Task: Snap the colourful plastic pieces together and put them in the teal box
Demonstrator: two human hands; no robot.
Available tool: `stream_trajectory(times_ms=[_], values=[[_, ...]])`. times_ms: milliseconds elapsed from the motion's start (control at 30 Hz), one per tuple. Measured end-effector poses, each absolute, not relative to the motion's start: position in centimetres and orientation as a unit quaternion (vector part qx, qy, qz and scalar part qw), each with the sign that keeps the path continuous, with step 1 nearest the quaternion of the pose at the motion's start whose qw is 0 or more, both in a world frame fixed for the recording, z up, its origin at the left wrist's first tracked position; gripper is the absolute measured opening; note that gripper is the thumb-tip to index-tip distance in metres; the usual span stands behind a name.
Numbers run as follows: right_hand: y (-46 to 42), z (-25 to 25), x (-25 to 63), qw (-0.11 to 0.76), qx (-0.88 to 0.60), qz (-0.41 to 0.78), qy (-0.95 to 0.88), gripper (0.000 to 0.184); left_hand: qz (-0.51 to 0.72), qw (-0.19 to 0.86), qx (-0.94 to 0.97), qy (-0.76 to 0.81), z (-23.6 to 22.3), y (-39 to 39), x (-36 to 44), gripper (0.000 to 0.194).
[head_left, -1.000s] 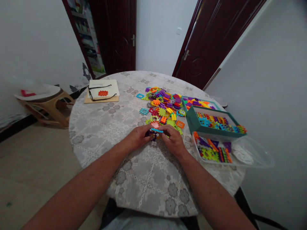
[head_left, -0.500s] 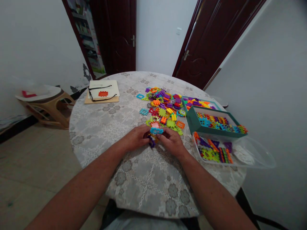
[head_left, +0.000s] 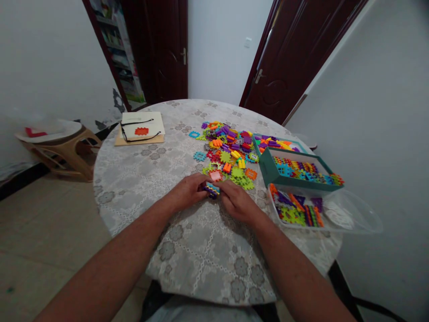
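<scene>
Between my two hands is a small assembly of interlocking plastic building pieces (head_left: 212, 190), purple with blue and yellow parts. My left hand (head_left: 189, 191) is closed on its left side. My right hand (head_left: 236, 200) grips its right side, with the fingers at the upper edge. Fingers cover part of the assembly. Just beyond the hands lie a pink-and-red square piece (head_left: 216, 175) and a loose pile of colourful building pieces (head_left: 231, 142). Lime-green pieces (head_left: 241, 178) lie nearest to my right hand.
On the right stand a green box (head_left: 268, 166) of sorted pieces and a clear plastic tub (head_left: 363, 219) holding more. At the left, eyeglasses (head_left: 139, 138) and an orange piece (head_left: 141, 131) rest on a pad. A floral cloth covers the round table (head_left: 134, 179).
The blue piece, held up flat between both hands before, now sits against the purple and yellow assembly. My right hand has shifted slightly, and the view has moved a little.
</scene>
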State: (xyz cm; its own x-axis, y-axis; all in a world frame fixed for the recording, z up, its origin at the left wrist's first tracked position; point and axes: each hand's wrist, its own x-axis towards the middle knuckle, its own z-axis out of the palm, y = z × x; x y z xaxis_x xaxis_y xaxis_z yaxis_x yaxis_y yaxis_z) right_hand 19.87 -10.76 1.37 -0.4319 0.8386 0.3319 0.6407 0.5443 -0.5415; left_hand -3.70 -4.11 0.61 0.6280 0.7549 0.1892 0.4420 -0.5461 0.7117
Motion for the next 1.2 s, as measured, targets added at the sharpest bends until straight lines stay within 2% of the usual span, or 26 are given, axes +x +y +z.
stream_trajectory(times_ms=[133,300,500,667,767,867,1033,1200], values=[[-9.9,1.5,21.7,0.315,-0.528,0.098,-0.782,0.046,0.233,0.292,0.857,0.355,1.0,-4.1,-3.7,0.018],[-10.1,1.7,23.6,0.225,-0.638,0.022,-0.736,0.02,0.225,0.303,0.855,0.355,1.3,-4.3,-3.6,0.021],[-11.2,1.7,22.9,0.146,-0.673,0.02,-0.725,0.032,0.212,0.34,0.847,0.35,1.7,-4.6,-3.6,0.029],[-11.0,1.5,22.7,0.16,-0.667,0.038,-0.727,0.026,0.214,0.344,0.848,0.343,1.4,-4.5,-3.7,0.033],[-10.9,1.2,22.7,0.173,-0.658,0.057,-0.73,0.041,0.21,0.346,0.848,0.341,1.2,-4.4,-3.8,0.034],[-10.6,0.9,22.5,0.223,-0.633,0.085,-0.737,0.056,0.207,0.349,0.848,0.341,1.2,-4.4,-3.8,0.035],[-10.1,1.0,21.4,0.296,-0.569,0.137,-0.755,0.042,0.212,0.336,0.855,0.333,1.4,-4.4,-3.8,0.035],[-10.4,1.2,19.7,0.333,-0.505,0.159,-0.78,0.048,0.234,0.313,0.86,0.327,1.6,-4.3,-3.7,0.036]])
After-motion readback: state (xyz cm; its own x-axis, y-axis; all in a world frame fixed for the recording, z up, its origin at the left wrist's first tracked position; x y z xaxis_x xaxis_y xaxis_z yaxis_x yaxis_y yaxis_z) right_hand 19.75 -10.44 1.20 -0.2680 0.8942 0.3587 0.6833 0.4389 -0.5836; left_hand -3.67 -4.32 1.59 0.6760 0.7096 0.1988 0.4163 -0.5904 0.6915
